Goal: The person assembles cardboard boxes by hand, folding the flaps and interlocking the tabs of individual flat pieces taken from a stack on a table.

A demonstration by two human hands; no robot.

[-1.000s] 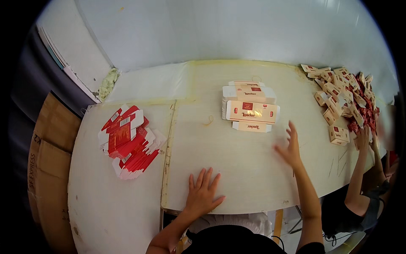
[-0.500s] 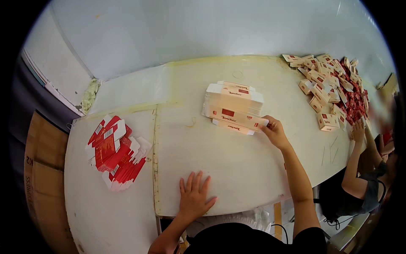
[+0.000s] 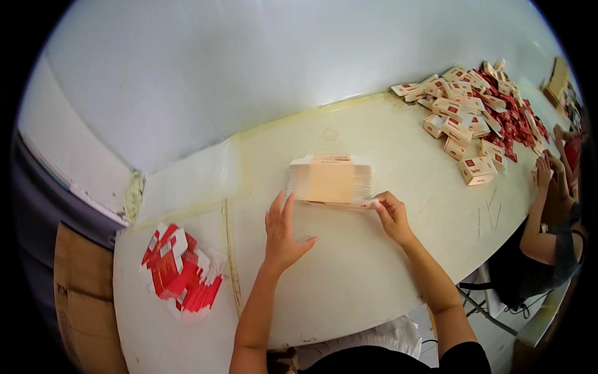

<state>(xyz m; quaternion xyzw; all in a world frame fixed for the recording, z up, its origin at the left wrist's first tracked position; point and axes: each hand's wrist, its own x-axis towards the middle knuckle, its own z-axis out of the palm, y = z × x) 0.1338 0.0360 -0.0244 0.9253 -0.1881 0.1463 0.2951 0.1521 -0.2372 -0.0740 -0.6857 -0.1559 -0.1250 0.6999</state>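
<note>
A stack of flat, unfolded cream cartons [image 3: 331, 182] with white flaps lies on the table in front of me, its many edges showing as fine stripes. My right hand [image 3: 392, 218] pinches the near right corner of the stack between thumb and fingers; whether it grips one carton or more cannot be seen. By the near left corner of the stack is my left hand [image 3: 285, 234], fingers stretched and thumb apart, holding nothing. Its fingertips reach close to the stack's edge; contact is unclear.
Red flat cartons [image 3: 180, 268] lie in a loose pile at the left. Assembled cream boxes [image 3: 458, 112] and red small packets [image 3: 516, 124] are heaped at the back right. A co-worker's hands [image 3: 548, 168] work at the right. Brown cardboard [image 3: 84, 299] stands beyond the left edge.
My left hand has risen from the near table to the stack's left side. The stack has tipped so its edges show, with my right hand still at its right corner. The view has turned.
</note>
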